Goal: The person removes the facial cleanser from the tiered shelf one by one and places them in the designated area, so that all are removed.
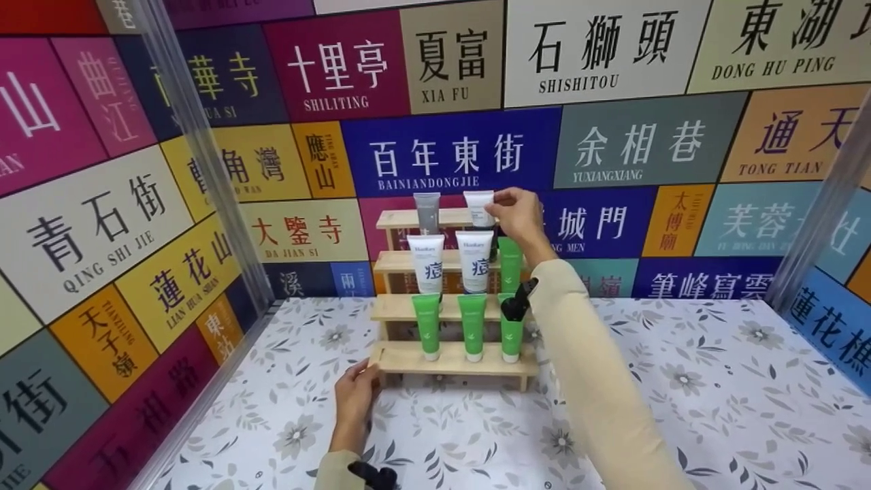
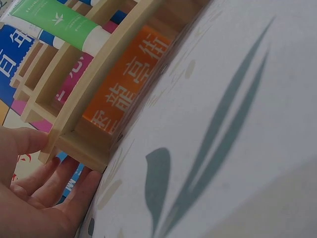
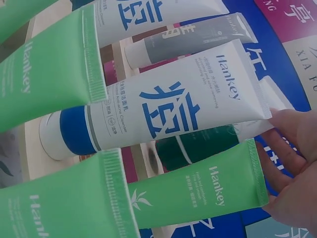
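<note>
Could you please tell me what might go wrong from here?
The right hand pinches the top-tier white tube near its upper end; a slip might tip that tube over. In the head view, the black wrist device overlaps the front right green tube, so it could knock it. The left hand holds the front left corner of the wooden rack; a tug might topple what stands there.

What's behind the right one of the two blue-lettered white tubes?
A white and dark green tube, its top pinched by the right hand. The front tube covers part of its body, hiding any print there.
</note>
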Demonstrator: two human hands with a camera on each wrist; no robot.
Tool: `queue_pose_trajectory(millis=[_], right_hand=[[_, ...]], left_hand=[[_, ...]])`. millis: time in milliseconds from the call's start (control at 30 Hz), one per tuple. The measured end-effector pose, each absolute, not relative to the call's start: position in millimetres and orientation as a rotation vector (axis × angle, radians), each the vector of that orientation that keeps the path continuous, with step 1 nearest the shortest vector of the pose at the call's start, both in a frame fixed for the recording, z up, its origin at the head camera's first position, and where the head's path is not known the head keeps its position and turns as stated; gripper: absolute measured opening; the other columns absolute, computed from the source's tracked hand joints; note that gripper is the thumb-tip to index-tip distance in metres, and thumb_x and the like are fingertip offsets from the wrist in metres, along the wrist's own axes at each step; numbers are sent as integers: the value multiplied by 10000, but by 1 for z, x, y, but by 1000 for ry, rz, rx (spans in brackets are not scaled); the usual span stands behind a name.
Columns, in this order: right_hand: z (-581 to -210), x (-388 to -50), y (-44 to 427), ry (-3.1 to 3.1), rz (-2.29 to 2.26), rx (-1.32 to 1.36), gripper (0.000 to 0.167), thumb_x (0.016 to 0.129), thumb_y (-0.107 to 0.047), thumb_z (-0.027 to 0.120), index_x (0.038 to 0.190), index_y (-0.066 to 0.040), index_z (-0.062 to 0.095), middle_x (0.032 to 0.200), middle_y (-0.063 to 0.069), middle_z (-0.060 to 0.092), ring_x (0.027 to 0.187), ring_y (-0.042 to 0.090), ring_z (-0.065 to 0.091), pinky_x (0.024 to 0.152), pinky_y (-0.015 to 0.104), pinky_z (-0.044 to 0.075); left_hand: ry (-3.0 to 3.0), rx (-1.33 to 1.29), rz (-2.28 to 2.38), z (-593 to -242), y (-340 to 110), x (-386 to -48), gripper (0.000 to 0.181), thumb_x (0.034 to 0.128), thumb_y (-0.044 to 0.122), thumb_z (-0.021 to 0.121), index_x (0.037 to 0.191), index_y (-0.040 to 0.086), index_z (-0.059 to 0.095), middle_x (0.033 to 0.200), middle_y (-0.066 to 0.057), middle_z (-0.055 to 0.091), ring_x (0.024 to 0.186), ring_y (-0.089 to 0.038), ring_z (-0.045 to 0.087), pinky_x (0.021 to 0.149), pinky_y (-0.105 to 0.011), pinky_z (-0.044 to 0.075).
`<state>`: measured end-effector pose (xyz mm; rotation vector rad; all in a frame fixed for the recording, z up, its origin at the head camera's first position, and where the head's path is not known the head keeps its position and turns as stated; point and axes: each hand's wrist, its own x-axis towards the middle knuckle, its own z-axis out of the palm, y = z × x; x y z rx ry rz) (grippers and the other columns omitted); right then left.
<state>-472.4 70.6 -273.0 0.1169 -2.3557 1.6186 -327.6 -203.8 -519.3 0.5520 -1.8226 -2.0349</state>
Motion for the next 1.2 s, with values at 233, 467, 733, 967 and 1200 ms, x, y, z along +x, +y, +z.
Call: queue_pose_trajectory(millis=[233, 467, 733, 967, 1200], right_hand=[[-265, -469, 83, -2207, 1634, 198, 286, 957, -170, 672, 1205, -30, 657, 1221, 156, 674, 1085, 216, 613, 950, 319, 508], [-256, -462, 106, -2097, 1703, 222, 294, 960, -144, 662, 1225, -19, 637, 1204, 130, 655, 994, 141, 591, 860, 253, 529], [-252, -450, 143, -2045, 1747, 241, 318, 974, -145, 639, 1259, -11, 595, 1164, 56, 611, 962, 107, 580, 825, 248, 550], [-264, -437, 182, -2112, 1727, 195, 349, 1002, -238, 604, 1304, -67, 558, 1261, 63, 581, 1058, 151, 582, 916, 325, 572], [-286, -424, 221, -2164, 1725, 153, 404, 1018, -334, 572, 1346, -105, 518, 1236, 8, 567, 1121, 154, 562, 974, 353, 551]], left_hand=[[-1838, 549, -2009, -516, -202, -327, 418, 925, 132, 650, 1279, -88, 615, 978, -147, 746, 834, -191, 705, 726, -264, 591], [-1828, 541, -2021, -515, -202, -326, 403, 932, 122, 652, 1274, -88, 618, 958, -124, 734, 859, -185, 695, 753, -282, 593], [-1858, 542, -2004, -517, -201, -325, 414, 940, 133, 642, 1286, -91, 609, 1033, -178, 729, 889, -197, 698, 769, -280, 595], [-1882, 559, -1997, -521, -202, -324, 418, 945, 146, 640, 1293, -84, 607, 1091, -214, 718, 951, -244, 703, 800, -288, 595], [-1854, 548, -2062, -517, -201, -323, 438, 947, 146, 637, 1318, -82, 586, 1037, -156, 720, 908, -220, 694, 806, -293, 592]])
